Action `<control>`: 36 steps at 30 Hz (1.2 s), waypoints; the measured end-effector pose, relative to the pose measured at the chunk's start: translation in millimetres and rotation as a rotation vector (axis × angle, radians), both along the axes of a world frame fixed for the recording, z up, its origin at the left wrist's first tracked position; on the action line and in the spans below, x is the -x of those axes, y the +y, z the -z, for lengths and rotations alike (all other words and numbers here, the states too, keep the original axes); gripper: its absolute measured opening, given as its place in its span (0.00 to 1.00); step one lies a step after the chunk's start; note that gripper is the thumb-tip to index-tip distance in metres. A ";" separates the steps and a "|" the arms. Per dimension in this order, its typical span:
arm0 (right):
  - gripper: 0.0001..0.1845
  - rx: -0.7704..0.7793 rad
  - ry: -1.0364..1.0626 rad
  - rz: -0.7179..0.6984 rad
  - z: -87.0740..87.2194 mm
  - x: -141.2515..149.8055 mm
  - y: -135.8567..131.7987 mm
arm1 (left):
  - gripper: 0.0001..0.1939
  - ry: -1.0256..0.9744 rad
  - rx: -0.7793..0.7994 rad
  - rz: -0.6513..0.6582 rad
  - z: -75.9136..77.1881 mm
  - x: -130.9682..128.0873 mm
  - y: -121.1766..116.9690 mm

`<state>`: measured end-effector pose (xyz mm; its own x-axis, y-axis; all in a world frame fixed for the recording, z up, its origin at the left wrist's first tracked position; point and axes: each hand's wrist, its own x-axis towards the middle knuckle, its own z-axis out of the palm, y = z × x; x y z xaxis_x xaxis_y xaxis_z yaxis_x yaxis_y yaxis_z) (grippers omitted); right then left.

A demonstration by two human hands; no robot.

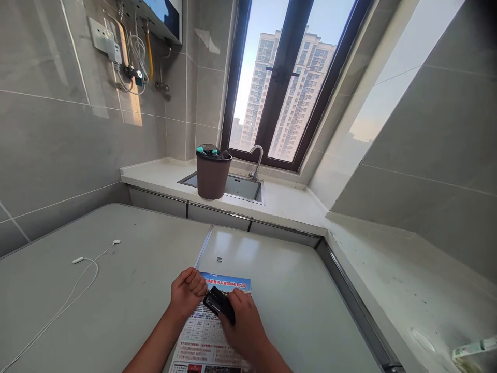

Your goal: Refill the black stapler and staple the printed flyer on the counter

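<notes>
My right hand is wrapped round a small black stapler, held tilted above a printed sheet with a blue heading. My left hand is closed in a fist, with its fingertips beside the far end of the stapler. Whatever those fingers may pinch is hidden. The sheet lies on a pale grey table and is partly covered by my hands. Beyond its top edge lie small grey metal strips that look like staples.
A white cable trails across the table on the left. Behind the table, a brown bin with a black liner stands at the edge of a sink with a curved tap. A pale counter runs along the right.
</notes>
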<state>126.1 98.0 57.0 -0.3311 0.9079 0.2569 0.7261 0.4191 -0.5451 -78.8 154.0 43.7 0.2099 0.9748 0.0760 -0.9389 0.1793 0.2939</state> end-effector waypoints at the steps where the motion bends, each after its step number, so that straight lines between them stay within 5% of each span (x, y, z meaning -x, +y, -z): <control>1: 0.11 -0.013 -0.013 0.002 0.3 -6.7 -0.4 | 0.31 0.015 -0.003 0.009 1.3 -0.7 0.2; 9: 0.05 -0.110 -0.049 0.003 10.4 -78.9 -5.8 | 0.29 0.209 -0.035 0.075 -1.4 -10.4 -6.0; 14: 0.06 -0.177 0.096 0.045 12.7 -100.4 -3.2 | 0.25 0.607 -0.142 0.083 -3.9 -24.4 -7.3; 18: 0.11 -0.232 0.211 0.129 6.7 -118.1 7.6 | 0.22 1.153 -0.354 0.000 -2.5 -41.9 -10.1; 24: 0.15 -0.256 0.184 0.120 5.0 -138.3 14.8 | 0.03 1.735 -0.887 -0.084 -13.7 -59.8 -21.8; 31: 0.13 -0.192 0.249 0.024 2.0 -127.0 16.0 | 0.30 1.938 -0.857 -0.114 -8.2 -64.7 -22.0; 36: 0.13 -0.157 0.218 -0.025 6.2 -120.6 21.9 | 0.26 1.941 -0.915 -0.098 -6.4 -64.6 -19.9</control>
<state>246.7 119.8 50.8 -0.2742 0.8437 0.4615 0.5870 0.5270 -0.6146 -14.3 134.1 50.2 0.5470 0.8088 0.2159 0.5805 -0.5523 0.5983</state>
